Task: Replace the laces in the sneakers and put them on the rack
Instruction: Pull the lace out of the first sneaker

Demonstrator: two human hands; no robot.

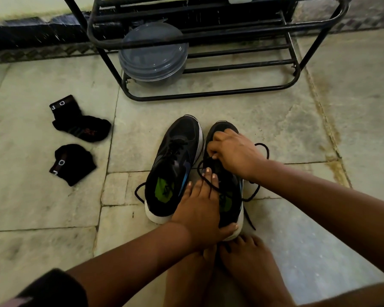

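Pale stone floor along the foot of a wall, in dim greenish light.

The floor [42, 196] is laid in large pale slabs with dark joints between them, some edges chipped and stained, and a brownish streak runs along one joint [326, 120] at the right. At the top, a light-coloured wall [31, 5] meets the floor above a dark skirting band [31, 34], and below that band runs a strip of patterned tiles [38, 53] with a diamond design. The patterned strip shows again at the upper right corner. No window or lamp is in view; the light is soft and even, with faint shadows.
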